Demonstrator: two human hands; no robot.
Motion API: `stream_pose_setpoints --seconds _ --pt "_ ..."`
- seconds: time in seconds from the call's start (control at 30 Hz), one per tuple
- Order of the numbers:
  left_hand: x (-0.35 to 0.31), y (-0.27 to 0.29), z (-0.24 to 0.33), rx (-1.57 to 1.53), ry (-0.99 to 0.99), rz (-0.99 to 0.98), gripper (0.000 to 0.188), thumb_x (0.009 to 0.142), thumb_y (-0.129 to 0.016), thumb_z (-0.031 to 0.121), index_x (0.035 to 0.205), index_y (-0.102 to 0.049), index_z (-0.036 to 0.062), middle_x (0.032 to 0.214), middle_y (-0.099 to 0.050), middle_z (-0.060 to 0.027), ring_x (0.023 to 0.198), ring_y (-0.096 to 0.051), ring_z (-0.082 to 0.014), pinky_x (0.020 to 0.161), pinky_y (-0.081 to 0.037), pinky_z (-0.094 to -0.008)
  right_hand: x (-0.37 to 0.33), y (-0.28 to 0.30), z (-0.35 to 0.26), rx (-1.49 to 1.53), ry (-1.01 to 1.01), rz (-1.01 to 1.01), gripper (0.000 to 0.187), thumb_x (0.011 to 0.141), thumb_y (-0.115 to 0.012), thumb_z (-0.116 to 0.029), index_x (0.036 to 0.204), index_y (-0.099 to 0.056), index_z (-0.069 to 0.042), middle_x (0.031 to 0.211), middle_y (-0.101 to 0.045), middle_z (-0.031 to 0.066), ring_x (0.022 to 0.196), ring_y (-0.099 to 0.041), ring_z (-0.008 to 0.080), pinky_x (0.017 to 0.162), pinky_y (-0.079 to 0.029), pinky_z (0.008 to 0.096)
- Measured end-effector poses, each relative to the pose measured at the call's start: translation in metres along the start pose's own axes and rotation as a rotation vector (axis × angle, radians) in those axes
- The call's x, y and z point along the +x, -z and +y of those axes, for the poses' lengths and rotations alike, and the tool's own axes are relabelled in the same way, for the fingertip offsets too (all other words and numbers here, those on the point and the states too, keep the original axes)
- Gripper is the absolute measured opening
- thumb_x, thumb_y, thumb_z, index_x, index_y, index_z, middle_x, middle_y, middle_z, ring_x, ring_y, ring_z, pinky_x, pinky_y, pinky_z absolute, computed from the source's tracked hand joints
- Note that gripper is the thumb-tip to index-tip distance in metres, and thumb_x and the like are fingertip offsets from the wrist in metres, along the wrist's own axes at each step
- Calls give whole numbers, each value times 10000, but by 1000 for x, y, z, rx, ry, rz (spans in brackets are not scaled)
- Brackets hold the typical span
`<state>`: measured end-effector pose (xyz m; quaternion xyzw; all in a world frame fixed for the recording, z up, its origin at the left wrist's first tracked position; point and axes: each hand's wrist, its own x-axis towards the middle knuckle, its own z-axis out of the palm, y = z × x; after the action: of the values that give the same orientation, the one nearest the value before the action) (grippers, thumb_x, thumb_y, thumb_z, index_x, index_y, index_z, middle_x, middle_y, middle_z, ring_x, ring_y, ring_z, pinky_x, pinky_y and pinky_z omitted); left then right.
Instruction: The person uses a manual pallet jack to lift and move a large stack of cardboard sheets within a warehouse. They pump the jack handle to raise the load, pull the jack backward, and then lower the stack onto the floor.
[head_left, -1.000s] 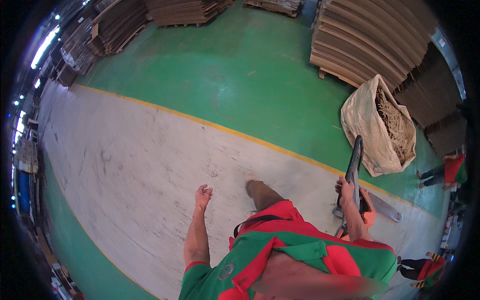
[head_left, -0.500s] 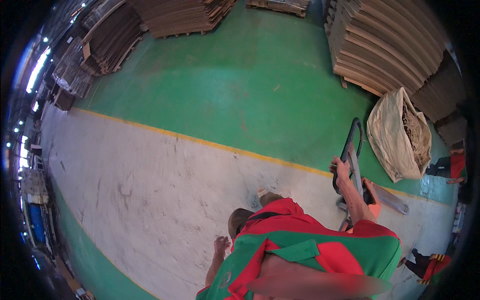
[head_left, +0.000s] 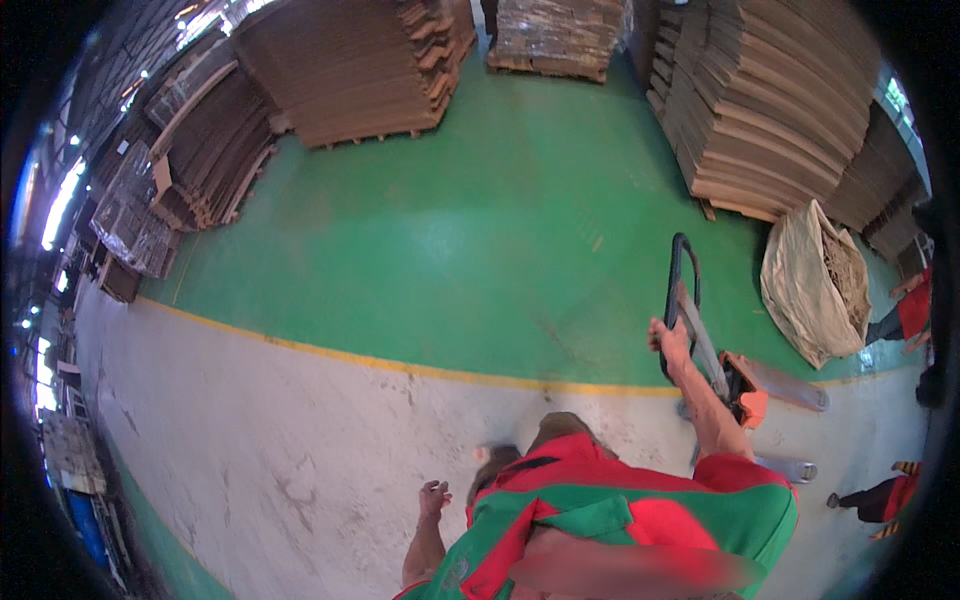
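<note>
My right hand [head_left: 672, 343] is wrapped round the black loop handle [head_left: 682, 262] of a hand pallet truck. The pallet truck [head_left: 748, 392] stands to my right with its orange base partly behind my forearm. Its grey forks [head_left: 795, 388] point away to the right and carry nothing. A grey shaft rises from the base to the handle, which is tilted. My left hand [head_left: 434, 498] hangs low at my side over the grey floor, fingers loosely bent and somewhat apart, with nothing in it.
A yellow line [head_left: 440, 372] divides grey floor from green. Cardboard stacks [head_left: 345, 85] stand far left, more stacks [head_left: 770, 110] far right, and a wrapped pallet load [head_left: 557, 38] between. A cream sack [head_left: 800, 290] sits beyond the forks. Two people [head_left: 912, 305] are at the right rim.
The view has tilted up and the far stacks show more. My feet have shifted in a step. My left hand has swung slightly outward; my right hand keeps its hold on the handle.
</note>
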<state>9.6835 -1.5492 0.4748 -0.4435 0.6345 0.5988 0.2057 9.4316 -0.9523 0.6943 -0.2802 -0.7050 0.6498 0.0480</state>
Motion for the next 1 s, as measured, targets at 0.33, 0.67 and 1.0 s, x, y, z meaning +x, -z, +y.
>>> stream_pose_setpoints --seconds 0.33,0.67,1.0 --pt "179 96 242 55 -390 -138 527 897 -740 183 1323 -521 -36 986 -682 -146 779 -697 -205 603 -575 -308 44 -274 -52 100 14 -56 382 918 -693 -181 1106 -395 -33 812 -607 101 627 -612 179 527 -496 334" --pt "279 244 266 1058 -863 -112 368 892 -620 388 1073 -631 68 1042 -709 -116 850 -682 -362 701 -554 -553 193 -557 -126 226 55 4 477 907 -701 -168 1149 -317 -23 749 -573 85 570 -570 165 477 -471 316" --pt "404 387 391 287 -189 -149 320 911 -624 302 1094 -638 41 1027 -709 -115 787 -662 -297 688 -559 -514 302 -774 -204 -14 134 128 509 900 -700 -306 1147 -374 -3 799 -641 139 600 -623 212 554 -520 367"
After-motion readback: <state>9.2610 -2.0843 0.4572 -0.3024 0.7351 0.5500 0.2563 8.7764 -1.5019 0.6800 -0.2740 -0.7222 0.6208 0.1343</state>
